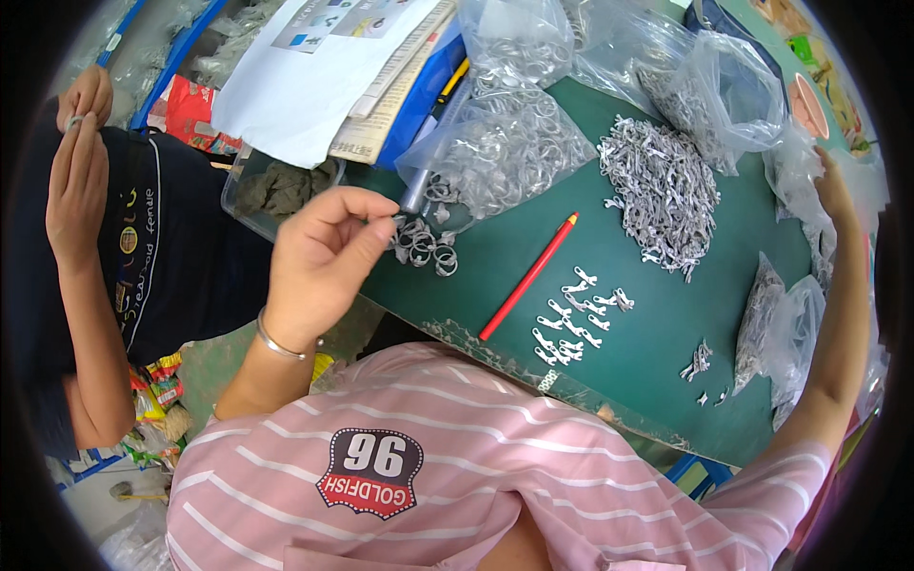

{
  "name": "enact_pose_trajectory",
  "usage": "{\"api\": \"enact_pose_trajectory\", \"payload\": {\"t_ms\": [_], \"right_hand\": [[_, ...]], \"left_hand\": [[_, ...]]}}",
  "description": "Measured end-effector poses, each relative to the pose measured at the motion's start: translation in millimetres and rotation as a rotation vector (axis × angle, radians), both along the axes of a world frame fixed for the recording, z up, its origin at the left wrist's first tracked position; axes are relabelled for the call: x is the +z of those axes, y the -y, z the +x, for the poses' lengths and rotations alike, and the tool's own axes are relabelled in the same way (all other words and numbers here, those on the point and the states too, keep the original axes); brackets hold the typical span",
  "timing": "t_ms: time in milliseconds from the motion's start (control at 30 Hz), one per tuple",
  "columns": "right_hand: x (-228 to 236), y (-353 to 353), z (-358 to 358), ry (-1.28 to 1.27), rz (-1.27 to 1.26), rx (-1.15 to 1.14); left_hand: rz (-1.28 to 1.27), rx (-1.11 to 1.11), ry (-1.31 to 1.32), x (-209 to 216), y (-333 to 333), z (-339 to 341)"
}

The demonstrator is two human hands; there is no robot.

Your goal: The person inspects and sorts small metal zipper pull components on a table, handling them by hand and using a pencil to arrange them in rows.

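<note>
My left hand [319, 255] is raised over the near-left table edge, thumb and index fingertip brought together in a pinch. What lies between them, if anything, is too small to make out. Just beyond the fingertips lie several grey metal rings [419, 249]. My right arm stretches out to the far right, where my right hand [835, 195] is beside a clear plastic bag [788, 181]; its fingers are mostly hidden. Between the hands, small silvery zipper-pull-like pieces [574, 324] lie spread out near a red pen [529, 276]. A large heap of similar pieces [662, 190] sits behind them.
Clear bags of grey rings [505, 152] and metal pieces [762, 324] stand on the green table [457, 309]. Papers [305, 105] overlie a blue folder at the back left. A plastic tub [276, 190] is below them. At left, a co-worker's hands [81, 143] hold a small ring.
</note>
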State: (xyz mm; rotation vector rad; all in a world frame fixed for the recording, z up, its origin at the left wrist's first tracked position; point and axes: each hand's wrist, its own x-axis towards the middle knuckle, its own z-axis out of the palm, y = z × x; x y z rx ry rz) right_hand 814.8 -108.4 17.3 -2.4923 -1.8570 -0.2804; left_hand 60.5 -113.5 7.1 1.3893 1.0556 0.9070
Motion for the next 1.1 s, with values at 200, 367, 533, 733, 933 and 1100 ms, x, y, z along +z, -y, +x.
{"api": "enact_pose_trajectory", "payload": {"t_ms": [200, 367, 533, 733, 933, 1100], "right_hand": [[60, 12, -208, -0.052, 0.645, 0.32], [17, 49, -455, -0.537, 0.146, 0.828], [-39, 76, -548, -0.724, -0.088, 0.74], [-64, 68, -587, -0.786, 0.05, 0.646], [-59, 68, -583, -0.813, 0.104, 0.685], [-55, 64, -548, -0.452, 0.187, 0.701]], "left_hand": [[0.389, -0.1, -0.767, -33, 3, -15], [0.352, -0.124, -0.842, -50, 12, -22], [0.449, -0.159, -0.724, -61, 0, -22], [0.515, -0.177, -0.693, -68, 0, -25], [0.484, -0.145, -0.55, -68, -1, -31], [0.721, -0.05, -0.441, -49, -13, -13]]}}
